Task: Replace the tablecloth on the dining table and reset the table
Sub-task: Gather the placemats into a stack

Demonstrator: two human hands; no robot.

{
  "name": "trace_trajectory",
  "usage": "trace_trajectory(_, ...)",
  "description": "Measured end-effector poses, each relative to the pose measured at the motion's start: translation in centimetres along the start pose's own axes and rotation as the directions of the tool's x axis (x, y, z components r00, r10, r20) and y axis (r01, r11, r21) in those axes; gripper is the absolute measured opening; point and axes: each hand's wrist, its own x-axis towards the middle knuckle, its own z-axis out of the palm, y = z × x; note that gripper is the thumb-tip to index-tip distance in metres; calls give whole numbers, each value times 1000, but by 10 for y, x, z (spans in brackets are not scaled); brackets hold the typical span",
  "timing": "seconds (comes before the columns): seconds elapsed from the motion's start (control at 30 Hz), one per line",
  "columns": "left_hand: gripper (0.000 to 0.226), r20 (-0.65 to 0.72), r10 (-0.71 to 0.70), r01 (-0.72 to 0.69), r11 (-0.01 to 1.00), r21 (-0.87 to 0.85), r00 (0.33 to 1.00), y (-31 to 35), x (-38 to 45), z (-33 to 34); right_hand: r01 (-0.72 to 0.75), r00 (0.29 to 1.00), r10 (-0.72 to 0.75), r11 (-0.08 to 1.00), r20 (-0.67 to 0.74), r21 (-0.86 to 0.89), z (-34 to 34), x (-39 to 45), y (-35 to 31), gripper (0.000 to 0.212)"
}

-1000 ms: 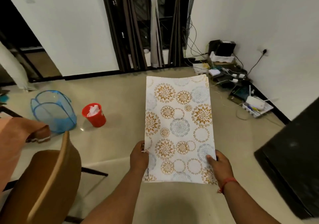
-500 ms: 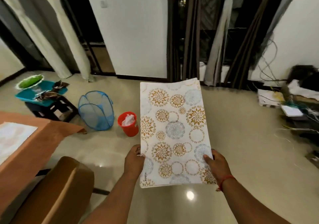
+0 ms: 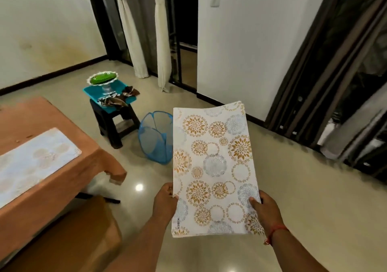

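Two hands hold a stack of floral placemats out over the tiled floor at lower centre of the frame. Left hand, fingers curled, pinches the stack's left edge near its bottom corner; right hand clasps the right edge, thumb pressed flat on the printed top, a red thread round the wrist. The mats, white with gold and blue-grey rosettes, stretch away from the person toward mid-frame, the far end slightly bowed.

At left, the table wears an orange cloth, one corner drooping toward the floor, with another pale mat lying flat on it. A brown chair stands tucked against the table at lower left. Behind the held stack's left edge sits a blue mesh hamper. Further back, a dark stool carries a teal tray holding a green dish and crumpled brown cloths. Cream curtains hang at upper centre; dark drapes fill the right side.
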Motion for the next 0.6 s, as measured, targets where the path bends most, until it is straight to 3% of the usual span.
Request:
trace_trajectory(0.37, 32, -232, -81, 73, 996, -42, 969, 54, 199, -72, 36, 974, -12, 994, 228, -99, 157, 206, -125, 20)
trace_trajectory(0.47, 28, -345, -122, 103, 992, -73, 931, 53, 238, -102, 81, 934, -26, 987, 356, -138, 220, 264, -153, 21)
trace_trajectory(0.6, 29, -517, -285, 209, 957, -201, 807, 53, 254, -149, 142, 821, 15, 963, 571, -229, 316, 317, -192, 18)
